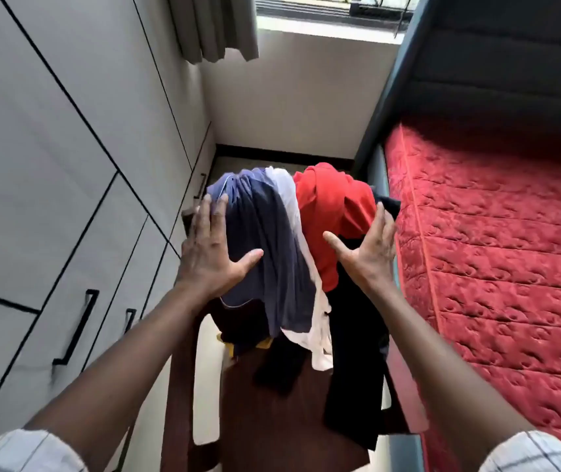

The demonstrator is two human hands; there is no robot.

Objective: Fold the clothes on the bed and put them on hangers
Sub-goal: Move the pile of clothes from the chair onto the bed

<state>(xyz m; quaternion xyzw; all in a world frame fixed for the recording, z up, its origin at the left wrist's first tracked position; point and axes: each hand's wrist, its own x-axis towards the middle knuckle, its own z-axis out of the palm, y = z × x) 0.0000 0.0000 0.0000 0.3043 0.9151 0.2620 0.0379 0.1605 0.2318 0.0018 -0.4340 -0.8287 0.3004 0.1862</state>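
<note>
A pile of clothes hangs over the back of a dark brown chair (255,420) in the aisle. It holds a navy blue garment (265,247), a white one (320,335), a red one (330,212) and a black one (354,369). My left hand (211,250) lies flat with straight fingers on the left side of the blue garment. Over by the red and black cloth, my right hand (367,250) has its fingers spread and straight at the pile's right side. Neither hand grips anything. No hanger is in view.
A bed with a red quilted cover (494,250) and dark padded headboard (511,63) runs along the right. Grey wardrobe doors with black handles (78,325) line the left. A window and grey curtain (217,25) stand at the far end. The aisle is narrow.
</note>
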